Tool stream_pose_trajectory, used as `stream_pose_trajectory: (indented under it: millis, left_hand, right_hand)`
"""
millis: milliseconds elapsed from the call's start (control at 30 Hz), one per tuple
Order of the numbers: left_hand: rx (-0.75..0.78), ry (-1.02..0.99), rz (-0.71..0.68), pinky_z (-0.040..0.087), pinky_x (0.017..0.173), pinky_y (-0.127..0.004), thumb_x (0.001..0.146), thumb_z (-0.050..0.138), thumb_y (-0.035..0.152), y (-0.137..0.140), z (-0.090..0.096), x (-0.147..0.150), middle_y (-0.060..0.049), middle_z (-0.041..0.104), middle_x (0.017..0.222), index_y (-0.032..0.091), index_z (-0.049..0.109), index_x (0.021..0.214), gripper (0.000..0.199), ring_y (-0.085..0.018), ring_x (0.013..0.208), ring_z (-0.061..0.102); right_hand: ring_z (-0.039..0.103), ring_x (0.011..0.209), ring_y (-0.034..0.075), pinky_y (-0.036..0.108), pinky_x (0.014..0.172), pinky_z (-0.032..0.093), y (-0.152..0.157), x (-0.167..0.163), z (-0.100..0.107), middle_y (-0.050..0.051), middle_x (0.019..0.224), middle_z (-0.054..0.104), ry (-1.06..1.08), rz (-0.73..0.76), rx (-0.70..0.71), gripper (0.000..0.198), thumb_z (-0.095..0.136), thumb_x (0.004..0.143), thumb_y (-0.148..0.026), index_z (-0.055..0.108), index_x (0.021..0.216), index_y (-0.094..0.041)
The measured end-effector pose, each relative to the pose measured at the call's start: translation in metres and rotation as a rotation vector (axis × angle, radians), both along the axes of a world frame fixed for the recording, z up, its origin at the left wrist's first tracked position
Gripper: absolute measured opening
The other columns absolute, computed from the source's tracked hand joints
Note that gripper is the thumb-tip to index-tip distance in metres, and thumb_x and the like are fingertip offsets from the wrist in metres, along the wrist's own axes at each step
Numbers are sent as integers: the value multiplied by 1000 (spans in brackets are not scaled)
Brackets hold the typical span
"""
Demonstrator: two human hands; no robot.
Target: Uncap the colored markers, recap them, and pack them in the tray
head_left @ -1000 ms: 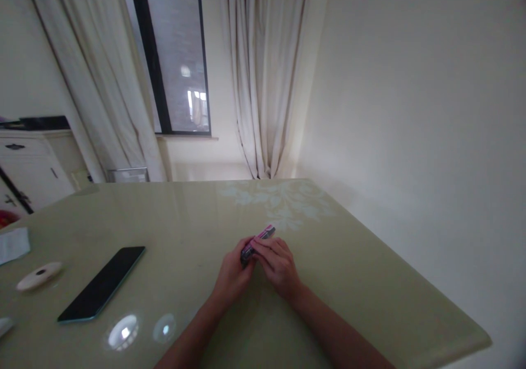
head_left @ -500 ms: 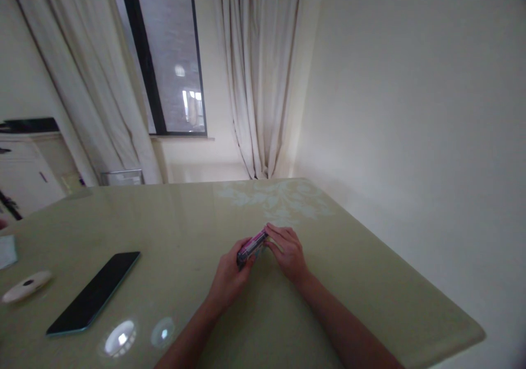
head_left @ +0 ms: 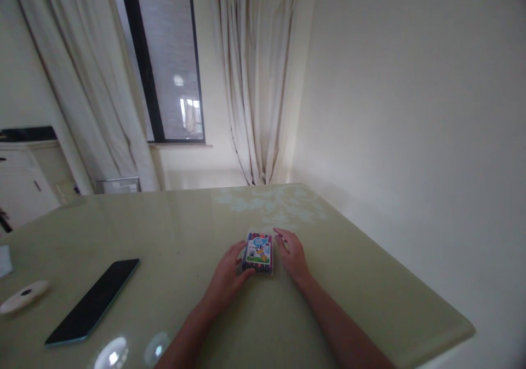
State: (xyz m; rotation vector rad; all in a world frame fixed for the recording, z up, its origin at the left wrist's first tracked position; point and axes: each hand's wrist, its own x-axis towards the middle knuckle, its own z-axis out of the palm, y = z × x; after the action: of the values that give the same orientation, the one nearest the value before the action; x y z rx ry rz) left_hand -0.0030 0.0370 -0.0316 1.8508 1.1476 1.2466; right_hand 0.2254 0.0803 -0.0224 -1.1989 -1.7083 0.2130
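A clear pack of colored pens (head_left: 259,250), its label printed with a cartoon animal, lies face up at the middle of the table. Along the pack's left edge, my left hand (head_left: 227,270) grips it, with the thumb at the near left corner and the fingers on the side. My right hand (head_left: 292,255) is just right of the pack, fingers apart and bent, with a narrow gap between them and the pack. Nothing shows in the right hand.
A dark tablet-like slab (head_left: 94,300) lies on the green table (head_left: 172,221) at left. Beside it is a white oval object (head_left: 25,297), and a pale item (head_left: 5,260) sits at the left edge. A wall (head_left: 411,139) runs along the right side.
The pack has gone from tilted up on edge between both hands to face up on the table. My right hand has come off it, and its fingers have spread.
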Motion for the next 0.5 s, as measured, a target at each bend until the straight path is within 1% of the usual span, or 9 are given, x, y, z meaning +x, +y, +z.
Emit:
stream_pose_trajectory:
  millis: [67, 133, 200, 233, 300, 367, 433, 500]
  left_hand:
    - [-47, -40, -30, 51, 107, -51, 77, 73, 23, 4, -6, -1, -16, 60, 143, 20, 55, 140, 65, -31, 129, 60]
    - [-98, -57, -84, 49, 110, -50, 73, 75, 19, 9, -13, -1, -16, 60, 142, 20, 52, 143, 73, -31, 128, 61]
    - [-151, -74, -128, 51, 107, -48, 73, 74, 20, 12, -21, -1, -16, 58, 145, 21, 46, 148, 80, -31, 129, 60]
    - [-176, -84, -130, 53, 105, -48, 75, 73, 23, 14, -25, -1, -17, 57, 146, 21, 43, 150, 81, -31, 129, 61]
    - [-225, -91, -100, 55, 103, -48, 78, 71, 29, 15, -31, -1, -20, 56, 146, 18, 37, 153, 84, -31, 126, 63]
    - [-263, -75, -49, 55, 102, -49, 81, 70, 33, 14, -33, -2, -25, 57, 143, 13, 31, 155, 86, -31, 119, 68]
    - [-273, -47, -17, 54, 102, -50, 83, 68, 35, 13, -31, -2, -27, 58, 140, 10, 29, 155, 85, -31, 114, 70]
    - [-239, -24, -14, 55, 102, -49, 85, 64, 35, 11, -28, -2, -27, 55, 144, 12, 32, 153, 79, -30, 117, 68]
  right_hand:
    - [62, 117, 25, 45, 106, 47, -10, -11, 6, 12, 126, 71, -128, 44, 2, 38, 47, 103, -38, 68, 130, -21]
    - [55, 128, 25, 45, 112, 41, -21, -25, 11, 10, 140, 63, -305, 136, -10, 43, 51, 102, -40, 60, 141, -25]
    - [51, 134, 26, 46, 115, 36, -30, -39, 12, 9, 147, 58, -462, 213, -42, 49, 56, 99, -44, 56, 145, -27]
    - [51, 134, 27, 47, 115, 36, -31, -44, 11, 8, 147, 58, -511, 218, -63, 51, 59, 97, -46, 57, 144, -27]
    - [52, 133, 29, 47, 115, 37, -30, -47, 7, 9, 145, 60, -555, 156, -112, 50, 61, 94, -47, 62, 139, -25]
    - [52, 133, 29, 46, 115, 36, -22, -40, 4, 10, 145, 60, -560, 38, -165, 45, 59, 94, -41, 66, 134, -22]
    - [52, 135, 29, 45, 117, 35, -11, -24, 4, 12, 146, 59, -568, -78, -219, 43, 55, 94, -30, 67, 134, -19]
    - [50, 138, 28, 43, 119, 31, 1, -2, 5, 13, 148, 57, -582, -200, -263, 46, 49, 94, -21, 65, 136, -15]
